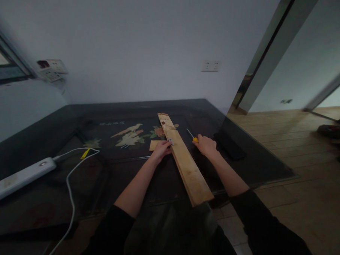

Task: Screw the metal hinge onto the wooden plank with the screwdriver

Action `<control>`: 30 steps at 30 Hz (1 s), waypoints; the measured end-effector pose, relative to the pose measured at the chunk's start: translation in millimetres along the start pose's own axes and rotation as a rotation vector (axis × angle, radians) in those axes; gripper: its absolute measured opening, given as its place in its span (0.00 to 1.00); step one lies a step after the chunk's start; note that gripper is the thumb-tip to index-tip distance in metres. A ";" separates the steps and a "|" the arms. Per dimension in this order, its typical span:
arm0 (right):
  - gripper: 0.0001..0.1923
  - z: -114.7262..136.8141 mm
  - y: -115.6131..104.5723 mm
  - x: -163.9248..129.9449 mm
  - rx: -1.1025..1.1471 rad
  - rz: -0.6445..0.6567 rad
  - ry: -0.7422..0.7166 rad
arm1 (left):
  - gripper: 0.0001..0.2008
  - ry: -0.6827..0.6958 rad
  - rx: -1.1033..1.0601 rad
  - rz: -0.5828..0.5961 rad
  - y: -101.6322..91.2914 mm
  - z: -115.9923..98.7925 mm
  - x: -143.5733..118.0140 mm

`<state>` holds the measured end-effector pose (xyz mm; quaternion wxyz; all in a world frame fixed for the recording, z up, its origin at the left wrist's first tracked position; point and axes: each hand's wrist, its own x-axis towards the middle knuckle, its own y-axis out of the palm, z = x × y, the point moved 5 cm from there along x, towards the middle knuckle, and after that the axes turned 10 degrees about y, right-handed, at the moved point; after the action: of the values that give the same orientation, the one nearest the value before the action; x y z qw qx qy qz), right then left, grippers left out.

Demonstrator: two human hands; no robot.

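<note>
Near end of the wooden plank overhangs the counter edge toward the lap; far end lies well in on the dark surface. Left hand has fingers pressed down on plank's left edge at a small pale fitting, a small wood offcut just beside. Right hand closed around a yellow-handled screwdriver, just right of the plank, shaft pointing away. Hands apart, plank between them. Plank looks stiff, light, dry, probably not slippery; best held flat by its long edges mid-length. White power strip well left, cable trailing.
</note>
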<state>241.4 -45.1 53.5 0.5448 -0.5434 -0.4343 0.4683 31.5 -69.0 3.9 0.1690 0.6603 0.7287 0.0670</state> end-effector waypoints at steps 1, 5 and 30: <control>0.23 3.0 -6.9 -1.4 0.003 -0.034 -0.010 | 0.02 -0.003 0.000 0.003 0.1 0.2 0.1; 0.18 31.7 -34.1 -6.4 0.113 -0.132 -0.119 | 0.03 0.005 0.006 0.021 0.2 1.9 2.2; 0.23 112.1 -2.3 2.0 0.050 0.003 -0.540 | 0.03 0.009 -0.050 0.015 -1.9 3.0 3.5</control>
<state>131.7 -22.2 59.4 0.4218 -0.3859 -0.5513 0.6076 30.5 -66.2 0.0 0.1818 0.6608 0.7227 0.0893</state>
